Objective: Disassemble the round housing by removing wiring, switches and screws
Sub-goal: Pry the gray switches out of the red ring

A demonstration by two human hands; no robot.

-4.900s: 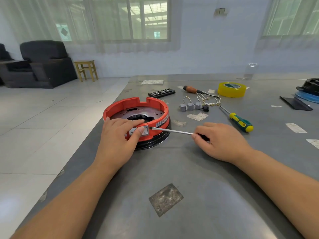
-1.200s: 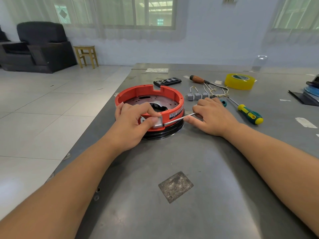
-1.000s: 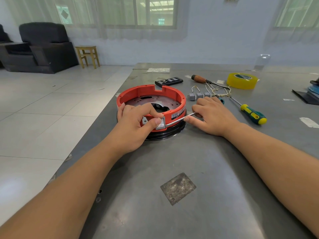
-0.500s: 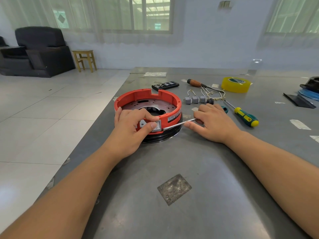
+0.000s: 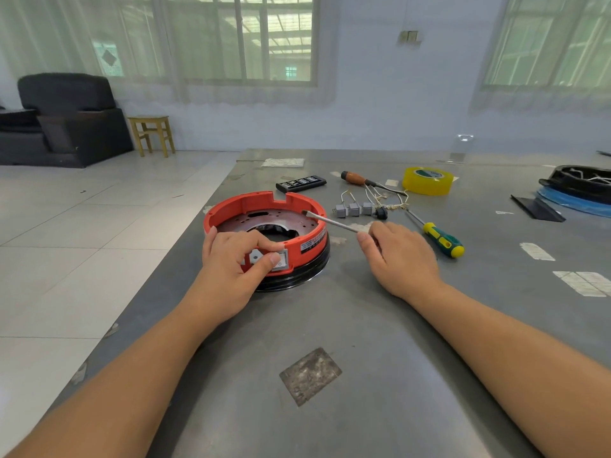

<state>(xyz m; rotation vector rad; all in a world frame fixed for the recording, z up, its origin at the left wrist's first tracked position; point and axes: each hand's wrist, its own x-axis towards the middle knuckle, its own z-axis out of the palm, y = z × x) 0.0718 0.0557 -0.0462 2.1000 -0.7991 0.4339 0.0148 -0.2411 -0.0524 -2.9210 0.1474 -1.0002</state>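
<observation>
The round orange housing (image 5: pixel 261 201) sits on a black base near the table's left edge. My left hand (image 5: pixel 231 272) grips its near wall, thumb and forefinger pinching the grey rocker switch (image 5: pixel 280 260) set in that wall. My right hand (image 5: pixel 398 256) holds a flat screwdriver (image 5: pixel 327 220) by its handle, which the hand hides. The shaft points left and up, and its tip hangs over the housing's right rim. Removed grey switches with white wiring (image 5: pixel 360 206) lie on the table behind my right hand.
A green-yellow screwdriver (image 5: pixel 441 238), a wooden-handled screwdriver (image 5: pixel 355 177), a yellow tape roll (image 5: pixel 427 180) and a black bit case (image 5: pixel 301 183) lie behind the housing. Black and blue parts (image 5: pixel 578 190) sit far right. The metal table's (image 5: pixel 330 325) left edge drops to tiled floor.
The screwdriver tip has left the switch at the housing's near wall and swung up over the right rim. My left hand keeps its pinch on the switch.
</observation>
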